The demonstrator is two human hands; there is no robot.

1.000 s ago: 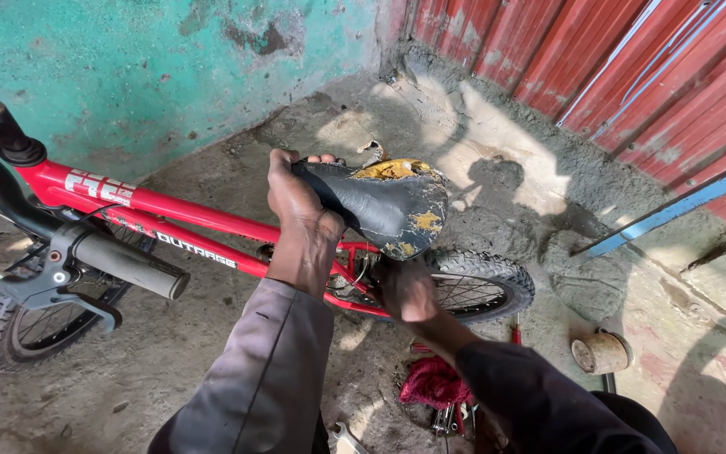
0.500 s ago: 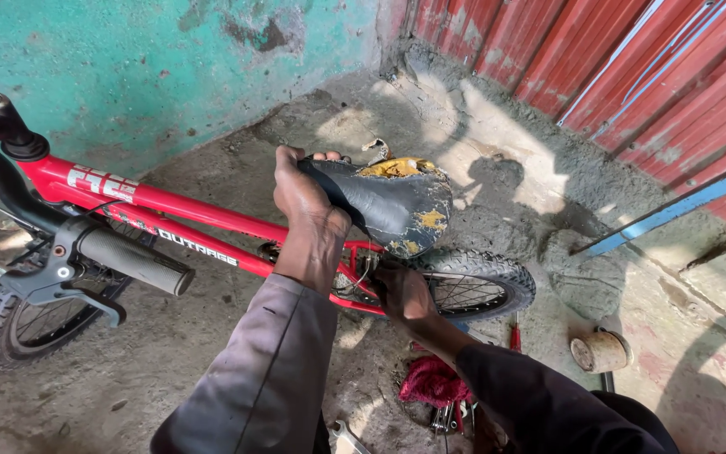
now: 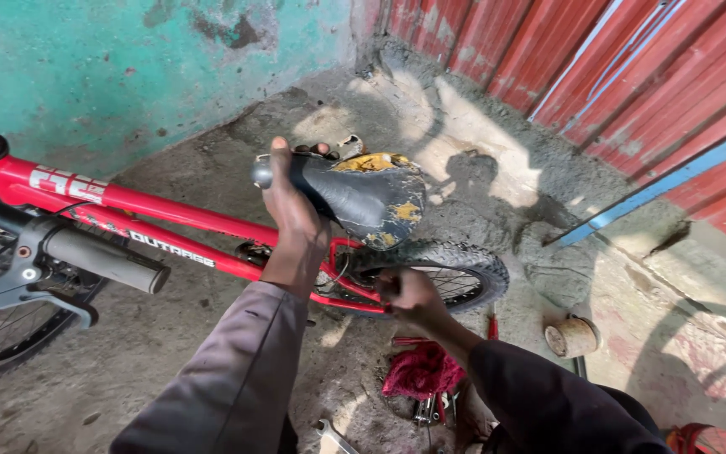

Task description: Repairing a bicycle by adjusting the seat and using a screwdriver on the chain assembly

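Observation:
A small red bicycle (image 3: pixel 178 220) stands on the dirt floor, its frame running left to right. My left hand (image 3: pixel 294 210) grips the nose of its black saddle (image 3: pixel 363 195), whose cover is torn and shows yellow foam. My right hand (image 3: pixel 409 296) is lower, closed at the frame just under the saddle, beside the knobby rear tyre (image 3: pixel 455 256). What my right fingers hold is hidden. The handlebar grip (image 3: pixel 102 261) and brake lever sit at the left.
A teal plaster wall (image 3: pixel 128 67) is behind the bike and red corrugated sheeting (image 3: pixel 632 76) to the right. A red rag (image 3: pixel 422 374) with tools lies below my right hand. A small round tin (image 3: pixel 573 338) stands on the floor at the right.
The view has drifted slightly, so the bike sits a little further left. Both hands stay on the saddle and the frame below it.

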